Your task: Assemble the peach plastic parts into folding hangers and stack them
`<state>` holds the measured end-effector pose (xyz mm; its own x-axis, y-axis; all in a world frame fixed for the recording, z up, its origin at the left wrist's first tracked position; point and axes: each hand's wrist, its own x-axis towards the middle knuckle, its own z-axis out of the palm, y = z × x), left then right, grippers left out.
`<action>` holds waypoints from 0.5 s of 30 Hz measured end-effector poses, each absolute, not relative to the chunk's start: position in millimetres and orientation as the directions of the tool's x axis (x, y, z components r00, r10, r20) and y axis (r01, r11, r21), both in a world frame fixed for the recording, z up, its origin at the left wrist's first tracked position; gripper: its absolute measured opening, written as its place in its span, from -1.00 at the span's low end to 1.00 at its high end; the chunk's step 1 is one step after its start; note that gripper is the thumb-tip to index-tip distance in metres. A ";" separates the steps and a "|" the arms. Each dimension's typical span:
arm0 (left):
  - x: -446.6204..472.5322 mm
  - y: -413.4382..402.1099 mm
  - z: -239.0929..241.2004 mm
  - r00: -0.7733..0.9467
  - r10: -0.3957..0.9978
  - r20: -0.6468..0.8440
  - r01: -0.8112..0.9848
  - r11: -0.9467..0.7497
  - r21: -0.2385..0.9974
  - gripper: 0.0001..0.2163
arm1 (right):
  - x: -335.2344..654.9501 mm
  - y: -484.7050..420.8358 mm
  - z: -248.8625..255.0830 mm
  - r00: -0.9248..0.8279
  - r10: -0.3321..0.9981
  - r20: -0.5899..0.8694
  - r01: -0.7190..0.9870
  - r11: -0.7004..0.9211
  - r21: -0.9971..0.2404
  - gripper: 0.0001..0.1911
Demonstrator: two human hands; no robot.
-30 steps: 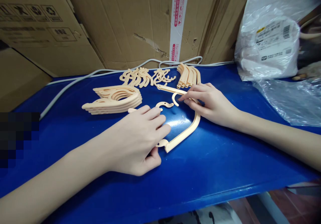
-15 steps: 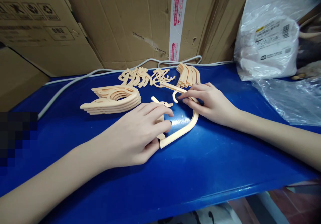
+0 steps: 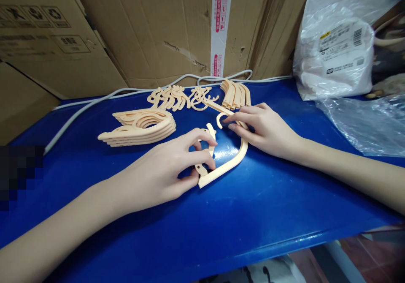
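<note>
A peach plastic hanger frame (image 3: 228, 163) lies on the blue table (image 3: 253, 215) between my hands. My left hand (image 3: 171, 171) pinches a small peach arm piece (image 3: 207, 150) that stands nearly upright at the frame's near end, fingers curled round it. My right hand (image 3: 261, 129) rests on the frame's far end by its hook (image 3: 220, 120), fingertips pressed on the plastic.
A stack of finished peach hangers (image 3: 139, 126) lies to the left. Loose small peach parts (image 3: 183, 97) and a row of curved pieces (image 3: 236, 93) sit at the back. A white cable (image 3: 95, 103) runs along cardboard boxes (image 3: 152, 29). Plastic bags (image 3: 335, 50) stand on the right.
My left hand has swung the small arm piece from lying flat to nearly upright at the frame's near end. The right hand has stayed on the hook end.
</note>
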<state>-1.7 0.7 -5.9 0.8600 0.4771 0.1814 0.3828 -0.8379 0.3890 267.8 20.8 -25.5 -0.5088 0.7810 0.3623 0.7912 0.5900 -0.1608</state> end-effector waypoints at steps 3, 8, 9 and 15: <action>-1.1 -1.2 -5.1 0.859 0.491 0.147 0.392 -0.814 0.428 -0.68 | 267.7 20.5 -25.0 -0.506 0.790 0.347 0.797 0.582 -0.161 -0.68; 0.7 -5.6 -3.1 0.851 0.505 0.144 0.415 -0.815 0.404 -0.67 | 267.3 20.5 -25.6 -0.504 0.792 0.345 0.799 0.579 -0.161 -0.69; 1.3 -6.5 -2.8 0.847 0.510 0.146 0.423 -0.815 0.396 -0.70 | 267.3 20.6 -25.8 -0.507 0.788 0.348 0.796 0.583 -0.160 -0.69; 2.8 -7.6 -7.4 0.846 0.500 0.183 0.442 -0.851 0.284 -0.86 | 267.0 20.5 -26.3 -0.521 0.784 0.337 0.797 0.588 -0.135 -0.67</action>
